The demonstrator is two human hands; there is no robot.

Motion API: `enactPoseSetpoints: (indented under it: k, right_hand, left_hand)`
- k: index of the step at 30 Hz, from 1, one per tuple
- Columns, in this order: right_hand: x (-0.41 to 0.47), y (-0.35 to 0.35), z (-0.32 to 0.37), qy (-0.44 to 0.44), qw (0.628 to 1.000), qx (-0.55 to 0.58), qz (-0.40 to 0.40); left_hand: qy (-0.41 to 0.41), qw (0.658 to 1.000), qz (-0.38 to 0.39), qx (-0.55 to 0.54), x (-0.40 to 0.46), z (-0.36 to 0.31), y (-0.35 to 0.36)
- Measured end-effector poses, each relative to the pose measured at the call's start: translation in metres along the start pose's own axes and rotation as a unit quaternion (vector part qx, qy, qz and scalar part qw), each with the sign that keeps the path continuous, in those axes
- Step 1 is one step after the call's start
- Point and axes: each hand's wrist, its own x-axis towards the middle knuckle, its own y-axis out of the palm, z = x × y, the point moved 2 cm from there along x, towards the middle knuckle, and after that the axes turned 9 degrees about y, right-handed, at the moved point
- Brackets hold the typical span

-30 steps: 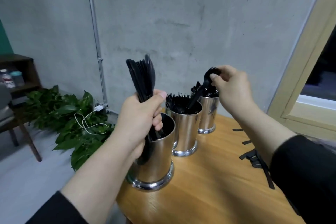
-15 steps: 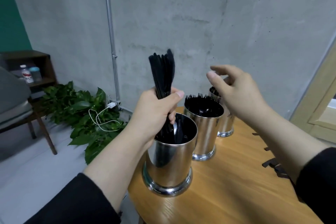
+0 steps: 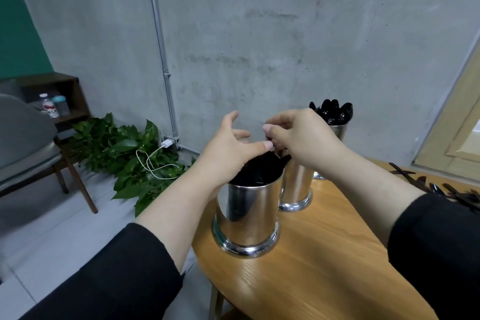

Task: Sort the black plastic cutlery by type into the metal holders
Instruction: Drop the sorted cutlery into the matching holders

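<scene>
Just above centre frame, the left hand (image 3: pixel 228 148) hangs over the nearest metal holder (image 3: pixel 246 218) with fingers spread and loose, gripping nothing, its thumb near the black cutlery (image 3: pixel 259 170) packed inside. Beside it the right hand (image 3: pixel 304 138) curls its fingers toward the thumb; whether it pinches anything I cannot tell. The holder is a polished, mirror-like cylinder with a flared base. The right wrist hides much of the middle holder (image 3: pixel 296 189). Glossy spoons (image 3: pixel 332 113) fill the far holder (image 3: pixel 337 130). Loose cutlery (image 3: pixel 441 188) lies at right on the wood-grain table (image 3: pixel 311 267).
</scene>
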Motion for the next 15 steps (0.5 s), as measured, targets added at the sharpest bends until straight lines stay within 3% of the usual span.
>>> enactPoseSetpoints:
  k: [3,9,12,15]
  right_hand:
    - [-0.004,-0.004,-0.015,-0.005,0.999,0.033,-0.020]
    - [-0.041,-0.053,-0.061,0.016,0.992,0.040,-0.116]
    - [-0.074,-0.082,-0.121,0.064,0.988,-0.022,-0.139]
    - [-0.115,-0.111,-0.203,0.112,0.979,-0.089,-0.144]
  left_hand:
    - [0.034,0.999,-0.022,-0.001,-0.004,-0.007,0.000]
    - [0.176,0.971,-0.063,0.152,-0.005,-0.036,0.032]
    - [0.282,0.946,-0.098,0.127,-0.017,-0.057,0.080]
    - [0.316,0.944,-0.047,0.086,-0.032,-0.060,0.152]
